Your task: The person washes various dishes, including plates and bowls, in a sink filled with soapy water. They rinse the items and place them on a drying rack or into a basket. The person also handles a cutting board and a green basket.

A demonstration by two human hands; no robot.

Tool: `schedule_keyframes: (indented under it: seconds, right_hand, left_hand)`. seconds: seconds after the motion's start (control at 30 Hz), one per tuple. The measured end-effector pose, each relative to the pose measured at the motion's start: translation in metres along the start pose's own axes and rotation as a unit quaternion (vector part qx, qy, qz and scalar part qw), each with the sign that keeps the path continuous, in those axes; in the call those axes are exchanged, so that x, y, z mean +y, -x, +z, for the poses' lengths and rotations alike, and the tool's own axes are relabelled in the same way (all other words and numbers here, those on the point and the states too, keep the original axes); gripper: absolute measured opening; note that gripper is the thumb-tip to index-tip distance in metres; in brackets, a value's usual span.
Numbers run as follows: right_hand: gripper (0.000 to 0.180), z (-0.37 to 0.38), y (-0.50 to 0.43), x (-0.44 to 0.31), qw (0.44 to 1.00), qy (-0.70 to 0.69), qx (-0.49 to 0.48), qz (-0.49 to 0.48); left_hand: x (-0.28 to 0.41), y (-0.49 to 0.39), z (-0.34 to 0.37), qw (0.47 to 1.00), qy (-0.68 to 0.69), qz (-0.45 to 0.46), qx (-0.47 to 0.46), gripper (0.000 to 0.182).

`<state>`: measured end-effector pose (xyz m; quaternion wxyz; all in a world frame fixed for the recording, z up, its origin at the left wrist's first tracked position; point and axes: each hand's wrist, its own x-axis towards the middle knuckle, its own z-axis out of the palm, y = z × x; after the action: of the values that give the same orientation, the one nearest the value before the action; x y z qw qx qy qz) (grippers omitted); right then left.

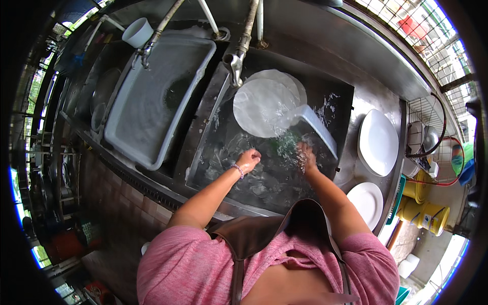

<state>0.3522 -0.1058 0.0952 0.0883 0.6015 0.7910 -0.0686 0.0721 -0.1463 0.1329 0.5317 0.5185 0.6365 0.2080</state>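
My left hand, with a beaded bracelet at the wrist, hovers over the water of a metal sink, its fingers curled and nothing clearly seen in them. My right hand is partly in the splashing water, fingers extended. A green scouring pad or similar thing shows blurred just left of it. Round, pale plates lie overlapping in the water beyond my hands. A light-blue rectangular tray or container edge slants out of the water beyond my right hand. Splashes and glare hide details.
A metal faucet overhangs the sink. Left stands a grey plastic tub of water, with a white container behind. White plates and an oval plate rest on the right counter, near a wire rack and yellow buckets.
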Motion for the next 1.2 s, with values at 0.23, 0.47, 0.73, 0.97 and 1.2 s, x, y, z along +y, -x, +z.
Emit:
schedule_keyframes:
  seconds: [0.23,0.47,0.73,0.97,1.2]
  right_hand:
    - [0.025,-0.041,0.087,-0.068,0.981,-0.134,-0.131,-0.045]
    - [0.017,-0.140,0.114,-0.056,0.832,-0.529,-0.132,0.105]
    - [0.022,-0.189,0.123,-0.028,0.583,-0.781,-0.119,0.188]
    - [0.051,-0.184,0.167,-0.006,0.549,-0.811,-0.039,0.196]
    - [0.089,-0.212,0.243,0.047,0.525,-0.845,0.034,0.099]
  left_hand:
    - [-0.013,0.017,0.023,0.991,0.034,-0.099,-0.085,0.031]
    - [0.003,0.033,0.015,0.880,0.389,-0.271,-0.009,0.062]
    - [0.061,0.075,0.000,0.682,0.630,-0.155,-0.339,0.096]
    - [0.117,0.066,-0.003,0.813,0.510,-0.040,-0.277,0.087]
    - [0.236,0.086,0.058,0.861,0.462,0.098,-0.190,0.071]
